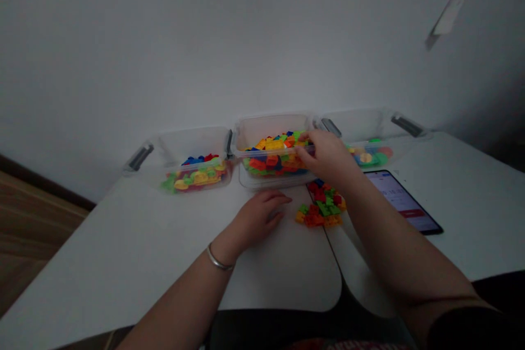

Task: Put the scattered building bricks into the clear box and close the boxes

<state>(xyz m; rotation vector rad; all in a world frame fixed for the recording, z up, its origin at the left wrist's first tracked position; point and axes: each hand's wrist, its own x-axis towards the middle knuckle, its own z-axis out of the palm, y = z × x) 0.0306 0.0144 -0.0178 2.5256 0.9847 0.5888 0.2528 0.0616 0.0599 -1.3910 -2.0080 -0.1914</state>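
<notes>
My right hand reaches over the front rim of the middle clear bin, which is full of coloured building bricks. Its fingertips are down among the bricks, curled; what they hold is hidden. My left hand rests on the white table in front of that bin, fingers loosely stretched and flat, holding nothing. A bracelet is on the left wrist. A small pile of joined bricks, red, green and orange, lies on the table just right of my left hand, under my right forearm.
A left clear bin holds round coloured pieces. A right clear bin holds a few coloured discs. A phone with a lit screen lies on the right. The bins stand against a white wall. Two tabletops meet at a curved gap near me.
</notes>
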